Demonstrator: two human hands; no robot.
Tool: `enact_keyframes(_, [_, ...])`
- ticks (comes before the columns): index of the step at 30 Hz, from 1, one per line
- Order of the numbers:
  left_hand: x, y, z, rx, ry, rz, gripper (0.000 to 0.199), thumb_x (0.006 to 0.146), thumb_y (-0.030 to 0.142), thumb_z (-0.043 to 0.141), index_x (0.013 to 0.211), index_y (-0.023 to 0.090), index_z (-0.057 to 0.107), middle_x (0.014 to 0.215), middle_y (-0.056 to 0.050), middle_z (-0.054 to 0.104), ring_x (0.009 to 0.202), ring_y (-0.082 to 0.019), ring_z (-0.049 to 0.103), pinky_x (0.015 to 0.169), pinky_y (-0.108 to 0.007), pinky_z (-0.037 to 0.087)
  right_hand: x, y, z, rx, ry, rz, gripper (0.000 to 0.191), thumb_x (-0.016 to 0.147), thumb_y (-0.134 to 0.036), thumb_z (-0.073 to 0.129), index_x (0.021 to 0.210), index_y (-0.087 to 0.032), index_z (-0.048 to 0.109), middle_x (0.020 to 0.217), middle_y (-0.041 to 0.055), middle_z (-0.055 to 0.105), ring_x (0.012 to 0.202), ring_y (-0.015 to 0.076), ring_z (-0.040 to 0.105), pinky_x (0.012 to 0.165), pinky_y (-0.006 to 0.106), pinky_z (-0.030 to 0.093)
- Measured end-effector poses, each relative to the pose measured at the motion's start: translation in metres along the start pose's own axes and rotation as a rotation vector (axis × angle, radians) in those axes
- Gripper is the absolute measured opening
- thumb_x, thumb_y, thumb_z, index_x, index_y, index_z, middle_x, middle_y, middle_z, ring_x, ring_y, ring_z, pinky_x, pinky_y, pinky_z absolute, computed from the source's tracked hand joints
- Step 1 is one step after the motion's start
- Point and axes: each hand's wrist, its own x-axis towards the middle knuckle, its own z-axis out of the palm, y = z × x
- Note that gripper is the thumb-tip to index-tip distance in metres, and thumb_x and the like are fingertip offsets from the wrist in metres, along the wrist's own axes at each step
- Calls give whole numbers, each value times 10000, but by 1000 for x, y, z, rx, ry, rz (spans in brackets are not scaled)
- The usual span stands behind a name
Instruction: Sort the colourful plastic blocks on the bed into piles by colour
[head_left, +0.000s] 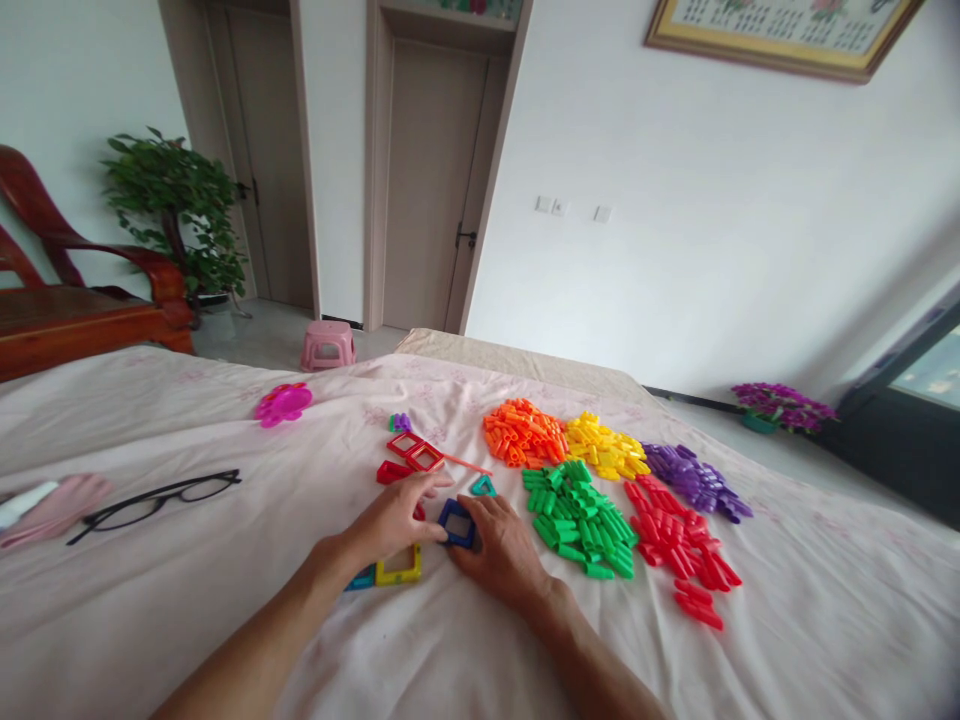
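A dark blue square frame stands between my two hands over the cloth. My right hand is wrapped round its right side. My left hand is at its left edge, fingers apart, with a fingertip close to or touching the frame. Under and beside my left hand are a yellow square frame and a light blue piece. Beyond that hand lie red square frames and a red piece. A small teal triangle rests just past my right hand.
Piles of orange, yellow, purple, green and red tubes spread to the right. Black glasses, a pink cloth and a magenta toy lie left on the bed sheet.
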Motion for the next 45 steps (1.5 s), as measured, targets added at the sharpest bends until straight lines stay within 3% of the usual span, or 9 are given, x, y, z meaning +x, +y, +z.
enact_keyframes(4, [1, -27, -36, -90, 404, -62, 424, 894, 449, 577, 1234, 200, 622, 1246, -99, 708, 1065, -218, 690, 923, -356, 554, -3, 4, -3, 70, 30, 73, 566, 709, -267, 754, 1265, -206, 663, 1146, 104, 718, 1055, 307, 635, 960, 443, 509])
enact_keyframes(6, [-3, -52, -53, 33, 606, -117, 407, 909, 460, 541, 1210, 199, 623, 1248, -99, 704, 1090, -222, 680, 994, -376, 518, -3, 8, -2, 197, 42, 174, 538, 712, -287, 752, 1238, -198, 683, 1085, 93, 739, 972, 290, 668, 902, 430, 536])
enact_keyframes(8, [-7, -77, -65, 166, 678, -222, 386, 922, 404, 500, 1225, 196, 614, 1264, -103, 694, 1127, -224, 667, 1016, -369, 501, 2, 14, -1, 389, 35, 278, 519, 748, -337, 735, 1239, -181, 684, 1015, 79, 752, 874, 260, 689, 818, 395, 559])
enact_keyframes(12, [-11, -106, -70, 418, 617, -420, 390, 904, 276, 465, 1242, 161, 624, 1241, -122, 699, 1149, -230, 656, 1007, -345, 486, 28, 26, -1, 580, 101, 304, 530, 777, -388, 723, 1245, -143, 675, 1022, 79, 753, 874, 243, 691, 784, 356, 556])
enact_keyframes(20, [-8, -94, -69, 555, 471, -368, 325, 884, 230, 489, 1119, 209, 712, 1192, -66, 723, 1114, -233, 650, 981, -340, 467, 121, 60, 8, 204, 212, 225, 493, 762, -335, 745, 1226, -187, 670, 1066, 89, 741, 975, 254, 681, 894, 383, 519])
enact_keyframes(25, [-9, -93, -71, 539, 456, -366, 321, 883, 206, 485, 1109, 193, 713, 1202, -75, 718, 1118, -229, 640, 992, -338, 446, 152, 77, 27, 33, 81, 254, 558, 766, -329, 742, 1288, -162, 636, 1137, 133, 715, 1057, 286, 653, 941, 403, 490])
enact_keyframes(29, [-8, -94, -70, 534, 443, -363, 312, 889, 199, 484, 1103, 190, 711, 1198, -76, 719, 1112, -222, 637, 987, -331, 440, 153, 79, 33, -27, -79, 256, 551, 751, -320, 747, 1280, -197, 646, 1184, 130, 696, 1106, 308, 630, 936, 415, 492])
enact_keyframes(36, [-7, -93, -69, 559, 437, -366, 302, 891, 182, 494, 1095, 196, 716, 1185, -78, 723, 1090, -215, 643, 966, -325, 439, 132, 46, 19, -14, 34, -25, 462, 757, -79, 610, 1184, -224, 712, 1242, 72, 681, 1161, 228, 580, 1036, 353, 426])
enact_keyframes(45, [-5, -93, -66, 566, 421, -248, 288, 946, 256, 465, 1015, 217, 741, 1111, -71, 742, 1052, -199, 655, 975, -326, 434, 105, 7, 40, -50, -36, -59, 215, 867, -207, 676, 1039, -302, 764, 1227, 47, 658, 1173, 235, 543, 1005, 357, 412])
